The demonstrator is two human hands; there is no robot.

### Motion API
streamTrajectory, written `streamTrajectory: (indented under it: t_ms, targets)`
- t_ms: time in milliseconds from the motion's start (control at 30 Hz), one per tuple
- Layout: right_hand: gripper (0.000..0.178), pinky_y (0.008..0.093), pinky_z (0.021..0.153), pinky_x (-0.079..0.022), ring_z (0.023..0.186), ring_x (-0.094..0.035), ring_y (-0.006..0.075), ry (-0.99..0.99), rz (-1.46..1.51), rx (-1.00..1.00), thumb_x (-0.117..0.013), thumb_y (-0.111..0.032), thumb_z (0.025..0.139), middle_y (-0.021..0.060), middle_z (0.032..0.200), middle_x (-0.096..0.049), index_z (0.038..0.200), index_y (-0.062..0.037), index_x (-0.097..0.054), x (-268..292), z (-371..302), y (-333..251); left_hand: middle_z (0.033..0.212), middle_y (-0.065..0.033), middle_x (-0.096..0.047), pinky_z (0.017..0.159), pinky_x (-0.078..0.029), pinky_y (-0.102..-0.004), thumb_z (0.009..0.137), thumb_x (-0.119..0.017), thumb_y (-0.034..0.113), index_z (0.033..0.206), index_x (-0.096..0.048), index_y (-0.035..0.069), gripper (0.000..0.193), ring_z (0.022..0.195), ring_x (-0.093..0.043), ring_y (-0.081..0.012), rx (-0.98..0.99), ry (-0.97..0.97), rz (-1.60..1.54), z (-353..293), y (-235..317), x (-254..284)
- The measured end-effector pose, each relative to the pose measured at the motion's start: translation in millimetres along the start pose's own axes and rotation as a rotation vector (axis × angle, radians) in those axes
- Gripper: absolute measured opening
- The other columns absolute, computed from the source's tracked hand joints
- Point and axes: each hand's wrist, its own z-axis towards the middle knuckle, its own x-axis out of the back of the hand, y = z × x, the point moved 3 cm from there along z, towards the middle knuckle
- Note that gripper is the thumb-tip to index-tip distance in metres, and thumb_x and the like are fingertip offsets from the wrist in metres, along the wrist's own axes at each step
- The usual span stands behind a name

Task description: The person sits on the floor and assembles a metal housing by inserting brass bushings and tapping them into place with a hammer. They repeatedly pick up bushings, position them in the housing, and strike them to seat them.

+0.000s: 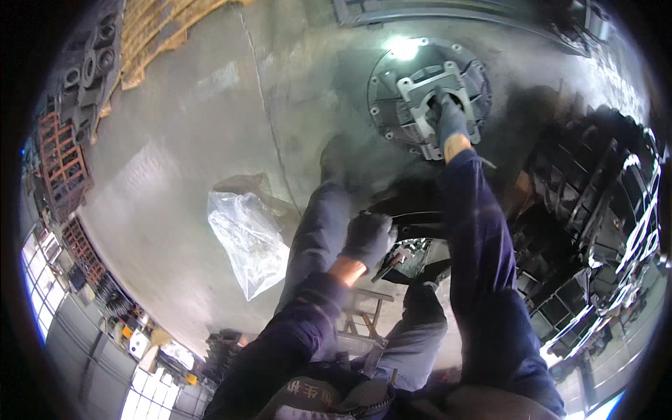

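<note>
- Casting (420,87): grey metal on the smooth floor (196,133) ahead of you; round ribbed base, holed rim, squarish top.
- Orientation: opening faces up; the top's long axis runs away from you, far end slanting left.
- Your gloved right hand (450,117): inside the opening; fingers obscured, grip indeterminable.
- Your gloved left hand (369,236): curled beside a black curved part (418,218); hold unclear.
- Wrinkled clear bag (245,241): left.

Round cast-metal housing (423,82) is silver-grey. Gloved left hand (367,236) and gloved right hand (450,120) are dark grey; long jacket sleeves (479,231) navy. Slatted wooden pallet (150,42): yellow-brown. Crumpled plastic bag (246,238): clear, whitish highlights. Gridded metal rack (64,150): rust-red.
</note>
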Motion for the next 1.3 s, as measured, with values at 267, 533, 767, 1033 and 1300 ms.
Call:
streamTrajectory:
  t_ms: [267,533,767,1033,1300]
  targets:
    - [0.06,0.047,0.086,-0.056,0.097,-0.068,0.0308,-0.013,0.301,-0.084,-0.065,-0.057,0.095,0.0118,0.122,-0.068,0.137,-0.0151,-0.061,-12,3,-30,0.083,-0.016,-0.072,0.07,-0.055,-0.048,0.086,-0.076,0.02,0.09,-0.072,0.007,0.015,0.08,-0.07,-0.0374,-0.006,0.339,-0.25,21,-6,47]
    - [0.045,0.042,0.08,-0.058,0.088,-0.069,0.0258,-0.04,0.441,-0.068,-0.06,-0.055,0.098,0.009,0.102,-0.071,0.115,-0.0129,-0.067,69,-85,-5,0.105,-0.0217,-0.073,0.087,-0.056,-0.0447,0.092,-0.077,0.023,0.119,-0.068,0.003,0.035,0.098,-0.071,-0.0395,-0.02,0.649,-0.519,26,9,29]
    - [0.045,0.041,0.093,-0.057,0.104,-0.07,0.0259,0.035,0.497,0.001,-0.051,-0.039,0.107,0.0075,0.12,-0.073,0.133,-0.0063,-0.065,146,-184,34,0.112,-0.0221,-0.074,0.084,-0.053,-0.0376,0.096,-0.069,0.051,0.124,-0.065,-0.005,0.062,0.103,-0.071,-0.0288,0.228,0.241,-0.56,44,24,11]
    - [0.046,0.0375,0.101,-0.053,0.12,-0.063,0.0224,-0.116,0.461,0.235,-0.042,-0.034,0.109,0.0102,0.135,-0.064,0.139,-0.0029,-0.059,222,-310,45,0.095,-0.0224,-0.074,0.075,-0.055,-0.04,0.092,-0.073,0.04,0.11,-0.071,-0.004,0.048,0.08,-0.07,-0.0321,0.055,0.149,-0.257,-29,172,39]
    - [0.048,0.0435,0.104,-0.052,0.122,-0.062,0.0264,-0.001,0.765,-0.023,-0.056,-0.019,0.104,0.0096,0.137,-0.062,0.15,-0.0042,-0.048,300,-420,164,0.076,-0.0147,-0.07,0.067,-0.055,-0.0451,0.083,-0.076,0.041,0.081,-0.074,0.009,0.032,0.072,-0.071,-0.0345,-0.377,0.198,0.064,-177,237,-27]
